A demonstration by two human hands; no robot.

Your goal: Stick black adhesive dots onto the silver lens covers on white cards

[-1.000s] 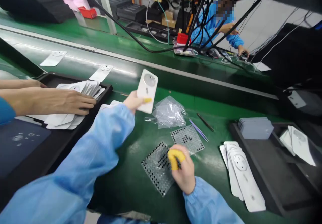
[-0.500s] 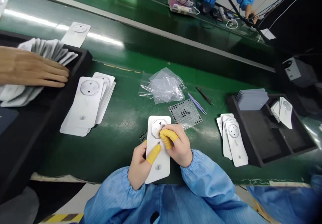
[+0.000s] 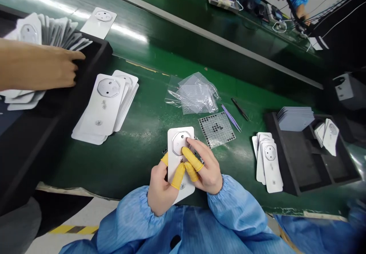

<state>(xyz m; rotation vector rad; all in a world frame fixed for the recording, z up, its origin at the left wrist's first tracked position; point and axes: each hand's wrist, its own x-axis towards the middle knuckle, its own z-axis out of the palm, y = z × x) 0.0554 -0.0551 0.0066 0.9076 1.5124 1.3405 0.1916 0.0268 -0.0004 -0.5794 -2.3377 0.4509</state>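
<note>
the left hand point(image 3: 162, 191) holds a white card point(image 3: 172, 170) by its low half, with the thumb on the front. the card is tilted, above the green table point(image 3: 137, 162) and close to its front edge. the right hand point(image 3: 210, 174) has its fingers bent and close together at the card's right side, with fingertips on its face; i cannot tell if they pinch a small thing.

a dotted sheet point(image 3: 196, 155) peeks out behind the card, mostly hidden. another see-through sheet point(image 3: 217, 129) lies just past the right hand, near the purple tweezers point(image 3: 231, 117) and dark tweezers point(image 3: 240, 109). clear bags point(image 3: 198, 94) lie farther back.

green table top shows between the card and the left pile point(image 3: 104, 107), which sits by the edge of the big black tray point(image 3: 57, 128). a co-worker's hand point(image 3: 42, 65) is over that tray. green also shows between the right sleeve point(image 3: 240, 204) and the right pile point(image 3: 271, 166), beside the small black tray's point(image 3: 303, 162) left wall.
</note>
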